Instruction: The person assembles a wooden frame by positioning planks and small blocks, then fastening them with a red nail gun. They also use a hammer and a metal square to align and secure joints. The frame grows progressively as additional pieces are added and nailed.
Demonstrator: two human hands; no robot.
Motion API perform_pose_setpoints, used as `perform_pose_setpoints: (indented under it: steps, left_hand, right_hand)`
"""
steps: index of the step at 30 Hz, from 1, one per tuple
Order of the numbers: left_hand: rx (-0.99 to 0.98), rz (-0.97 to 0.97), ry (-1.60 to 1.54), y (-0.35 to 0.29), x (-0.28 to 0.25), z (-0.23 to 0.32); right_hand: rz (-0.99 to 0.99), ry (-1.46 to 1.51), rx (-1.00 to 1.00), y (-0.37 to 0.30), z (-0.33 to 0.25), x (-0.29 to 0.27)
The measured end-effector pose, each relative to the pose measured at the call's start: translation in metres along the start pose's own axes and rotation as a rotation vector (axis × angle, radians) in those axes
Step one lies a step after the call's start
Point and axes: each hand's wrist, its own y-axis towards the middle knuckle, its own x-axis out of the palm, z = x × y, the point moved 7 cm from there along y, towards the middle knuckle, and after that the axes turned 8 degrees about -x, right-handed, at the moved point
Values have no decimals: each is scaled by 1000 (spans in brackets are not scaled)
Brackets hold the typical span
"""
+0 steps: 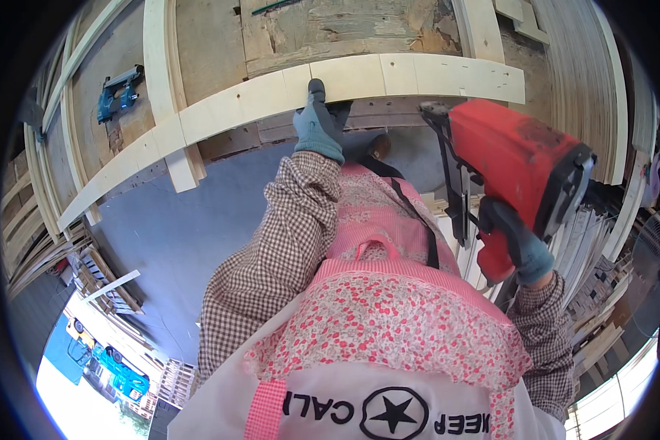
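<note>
My left hand (320, 121), in a blue-grey work glove with a dark coated palm, grips the near edge of a long pale wooden plank (242, 99). Its thumb lies on the plank's top face, and the fingers are hidden below the edge. Gloved alike, my right hand (517, 238) is closed round the handle of a red nail gun (517, 150) with a dark magazine. The gun is held up at the right, its nose close to the plank's near edge. I cannot tell whether they touch. Crosswise slats (165, 62) meet the plank at its left and right parts.
A blue nail gun (119, 93) lies on the worn wooden bench (352, 33) at the far left. Stacked thin boards (583, 88) stand at the right. Grey floor (161, 242) shows below the bench, with a pallet (106, 282) at the left. A fan (649, 246) is at the right rim.
</note>
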Motion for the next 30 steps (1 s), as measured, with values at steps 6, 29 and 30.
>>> perform_pose_setpoints:
  steps: [6,29,30]
  left_hand:
    - [7,47,39,-6,3,1]
    - [67,50,4,-6,6,0]
    - [76,47,13,-5,6,-1]
  right_hand:
    - [-199,28,-12,62,-57,24]
    - [-164,-23,268,99,-101,29]
    - [-162,-16,287,99,-100,29]
